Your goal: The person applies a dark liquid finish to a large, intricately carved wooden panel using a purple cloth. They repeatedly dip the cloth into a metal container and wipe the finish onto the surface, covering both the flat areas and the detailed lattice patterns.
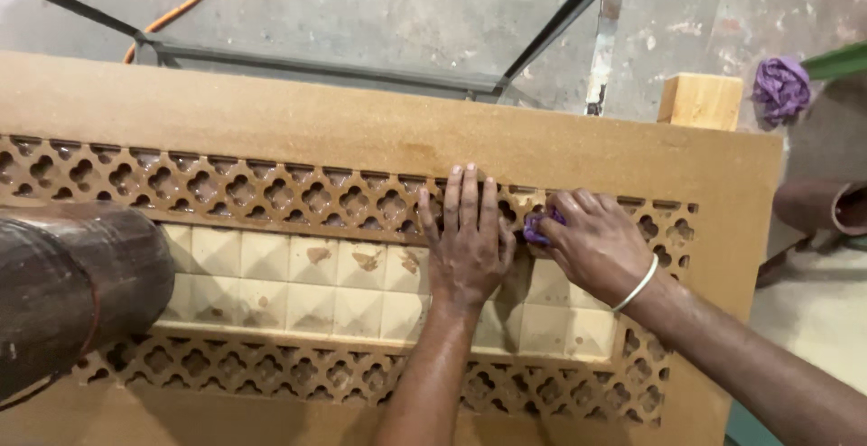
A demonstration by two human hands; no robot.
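The left hand [465,243] lies flat, fingers spread, on the carved wooden panel [379,130], while the right hand [591,243] just beside it pinches a purple cloth [540,225] against the lattice.

A tan-brown carved panel [271,116] is seen, pierced by two bands of repeating lattice cut-outs. Between them a pale cream strip of raised pyramid squares [298,283] is set, some marked with brown patches. A purple cloth [540,226] is pinched in the right hand [591,243], whose wrist is ringed by a white bangle [635,285]. A second purple rag [781,87] is seen on the grey floor [379,4], which is crossed by an orange cable [185,4].
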